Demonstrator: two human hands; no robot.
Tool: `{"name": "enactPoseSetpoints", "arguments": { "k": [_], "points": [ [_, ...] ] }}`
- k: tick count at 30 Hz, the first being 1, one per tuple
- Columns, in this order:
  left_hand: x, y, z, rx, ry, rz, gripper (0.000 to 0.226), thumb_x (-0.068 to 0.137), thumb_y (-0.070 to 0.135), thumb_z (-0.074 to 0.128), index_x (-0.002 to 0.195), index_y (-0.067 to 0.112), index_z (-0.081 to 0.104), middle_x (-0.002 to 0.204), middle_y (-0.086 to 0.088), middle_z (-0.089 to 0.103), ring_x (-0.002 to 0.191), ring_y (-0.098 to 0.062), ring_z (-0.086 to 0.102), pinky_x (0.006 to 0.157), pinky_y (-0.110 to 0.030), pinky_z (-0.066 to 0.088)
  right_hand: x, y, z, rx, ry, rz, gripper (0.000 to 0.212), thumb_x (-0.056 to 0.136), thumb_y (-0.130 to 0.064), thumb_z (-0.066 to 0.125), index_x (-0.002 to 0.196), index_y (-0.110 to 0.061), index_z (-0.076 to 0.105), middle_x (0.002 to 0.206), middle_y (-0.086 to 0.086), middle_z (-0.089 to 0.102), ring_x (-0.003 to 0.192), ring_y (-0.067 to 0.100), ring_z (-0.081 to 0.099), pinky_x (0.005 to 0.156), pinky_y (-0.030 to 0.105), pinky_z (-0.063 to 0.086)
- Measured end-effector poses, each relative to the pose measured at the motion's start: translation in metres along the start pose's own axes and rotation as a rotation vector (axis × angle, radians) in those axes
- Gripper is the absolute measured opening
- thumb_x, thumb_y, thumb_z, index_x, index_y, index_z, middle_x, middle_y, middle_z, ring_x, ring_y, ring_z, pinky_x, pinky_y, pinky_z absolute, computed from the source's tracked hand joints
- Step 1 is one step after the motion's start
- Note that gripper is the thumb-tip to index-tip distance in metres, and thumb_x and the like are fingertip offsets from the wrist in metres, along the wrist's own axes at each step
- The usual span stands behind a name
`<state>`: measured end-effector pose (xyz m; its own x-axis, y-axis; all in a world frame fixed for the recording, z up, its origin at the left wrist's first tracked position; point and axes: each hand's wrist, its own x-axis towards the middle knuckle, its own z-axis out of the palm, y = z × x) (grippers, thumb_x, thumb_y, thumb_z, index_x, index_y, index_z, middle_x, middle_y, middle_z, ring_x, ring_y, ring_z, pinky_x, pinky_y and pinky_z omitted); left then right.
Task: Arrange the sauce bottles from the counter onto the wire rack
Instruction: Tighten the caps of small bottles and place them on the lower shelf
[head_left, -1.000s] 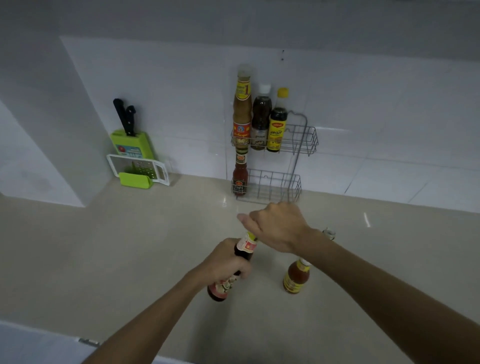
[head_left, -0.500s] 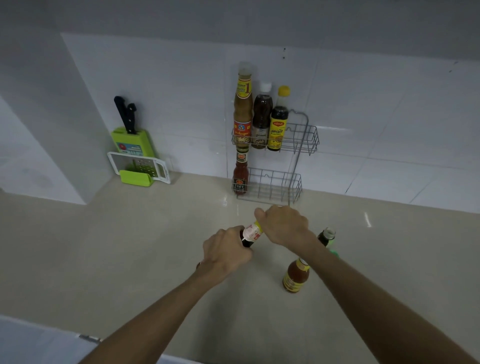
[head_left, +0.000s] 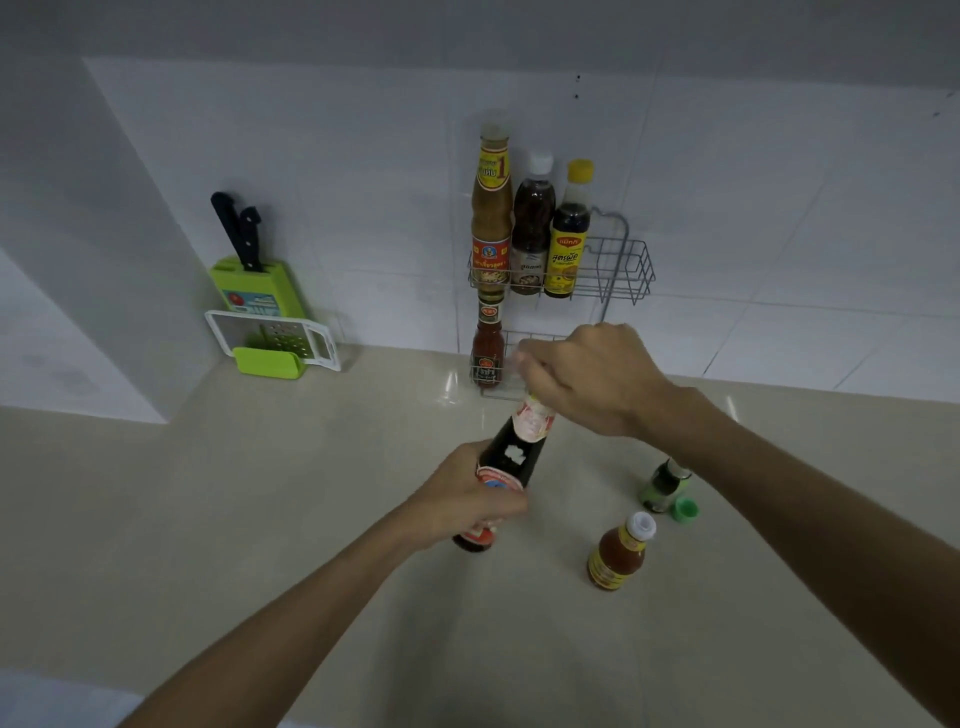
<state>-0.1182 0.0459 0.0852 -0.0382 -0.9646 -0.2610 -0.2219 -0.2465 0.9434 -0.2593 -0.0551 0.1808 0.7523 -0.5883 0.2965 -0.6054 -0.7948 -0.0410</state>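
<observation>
**Two hands on one dark bottle**

Head view: the left hand (head_left: 470, 501) wraps around the body of the dark sauce bottle (head_left: 511, 462), lifted and tilted. The right hand (head_left: 587, 382) closes over its top, maybe to steady it or check the cap. The wire rack (head_left: 623, 270) on the white tile wall (head_left: 311, 182) has room. Two bottles wait on the shiny beige counter (head_left: 234, 519).

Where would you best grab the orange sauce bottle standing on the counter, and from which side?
Grip the orange sauce bottle around its wide body, coming from the right. It stands upright and alone. Its white cap and neck are narrower, and the right hand is on that side.
</observation>
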Motion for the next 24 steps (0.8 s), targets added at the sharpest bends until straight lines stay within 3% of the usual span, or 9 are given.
{"name": "enactPoseSetpoints", "arguments": {
  "k": [1,3,5,7,11,13,16,20,24],
  "points": [
    [0.003,-0.001,0.004,0.063,0.122,-0.002,0.027,0.063,0.012,0.076,0.082,0.023,0.060,0.068,0.005,0.062,0.061,-0.009,0.059,0.060,-0.020,0.048,0.001,0.001,0.007,-0.007,0.048,0.123,0.038,0.095,-0.047,0.017,0.076,-0.025,0.041,0.059,0.001,0.046,0.056,0.026,0.046,0.053,0.031,0.033],
    [0.008,-0.003,0.012,0.101,0.275,-0.003,0.035,0.064,0.013,0.078,0.092,0.026,0.061,0.068,0.010,0.061,0.057,-0.005,0.058,0.052,-0.011,0.044,0.002,-0.004,0.023,0.236,0.077,0.402,0.036,0.097,-0.043,0.030,0.072,-0.022,0.045,0.069,0.007,0.057,0.067,0.031,0.056,0.059,0.034,0.040],
    [0.013,-0.012,0.011,0.084,0.253,-0.007,0.039,0.064,0.012,0.078,0.100,0.019,0.064,0.068,0.010,0.062,0.057,-0.004,0.058,0.053,-0.013,0.046,-0.004,-0.009,0.040,0.651,0.082,0.529,0.041,0.094,-0.052,0.042,0.069,-0.021,0.051,0.073,0.001,0.062,0.073,0.023,0.062,0.067,0.036,0.049],
    [0.018,-0.019,0.003,0.082,0.208,-0.002,0.040,0.065,0.010,0.075,0.101,0.021,0.065,0.070,0.006,0.064,0.058,-0.006,0.059,0.057,-0.022,0.051,-0.017,-0.012,0.052,0.861,-0.023,0.534,0.034,0.085,-0.057,0.059,0.077,-0.024,0.059,0.080,-0.006,0.065,0.078,0.012,0.064,0.071,0.030,0.052],
    [0.044,-0.021,-0.009,0.112,0.132,0.034,0.045,0.067,0.015,0.076,0.103,0.038,0.059,0.088,0.001,0.071,0.074,-0.013,0.068,0.065,-0.034,0.059,-0.022,-0.004,0.076,0.855,-0.176,0.485,0.028,0.082,-0.045,0.069,0.098,-0.024,0.060,0.103,-0.001,0.068,0.084,0.006,0.064,0.067,0.019,0.054],
    [0.070,-0.020,-0.023,0.201,0.021,0.033,0.061,0.068,0.017,0.080,0.119,0.030,0.049,0.110,0.000,0.066,0.095,-0.013,0.067,0.071,-0.028,0.059,-0.007,0.006,0.081,0.870,-0.091,0.550,0.024,0.084,-0.038,0.069,0.100,-0.021,0.061,0.099,0.000,0.069,0.083,0.009,0.066,0.071,0.026,0.059],
    [0.115,-0.023,-0.056,0.353,-0.024,-0.050,0.092,0.073,0.014,0.077,0.146,0.018,0.022,0.144,-0.004,0.040,0.131,-0.021,0.043,0.096,-0.024,0.040,0.023,0.033,0.094,0.748,0.173,0.678,0.021,0.084,-0.036,0.069,0.088,-0.019,0.057,0.082,-0.004,0.066,0.075,0.014,0.067,0.069,0.036,0.060],
    [0.168,-0.030,-0.090,0.236,0.135,-0.124,0.093,0.083,0.009,0.069,0.153,0.015,0.008,0.160,-0.006,0.018,0.145,-0.023,0.023,0.106,-0.023,0.025,0.062,0.066,0.132,0.699,0.370,0.732,0.017,0.086,-0.031,0.068,0.086,-0.015,0.061,0.079,-0.008,0.066,0.074,0.003,0.063,0.061,0.006,0.044],
    [0.206,-0.038,-0.094,0.082,0.138,-0.152,0.099,0.083,0.009,0.069,0.154,0.022,0.002,0.162,-0.004,0.016,0.145,-0.026,0.024,0.111,-0.034,0.028,0.081,0.079,0.182,0.761,0.363,0.727,0.017,0.086,-0.024,0.069,0.094,-0.013,0.059,0.081,-0.010,0.062,0.073,-0.007,0.057,0.060,0.003,0.040]
  ]
}}
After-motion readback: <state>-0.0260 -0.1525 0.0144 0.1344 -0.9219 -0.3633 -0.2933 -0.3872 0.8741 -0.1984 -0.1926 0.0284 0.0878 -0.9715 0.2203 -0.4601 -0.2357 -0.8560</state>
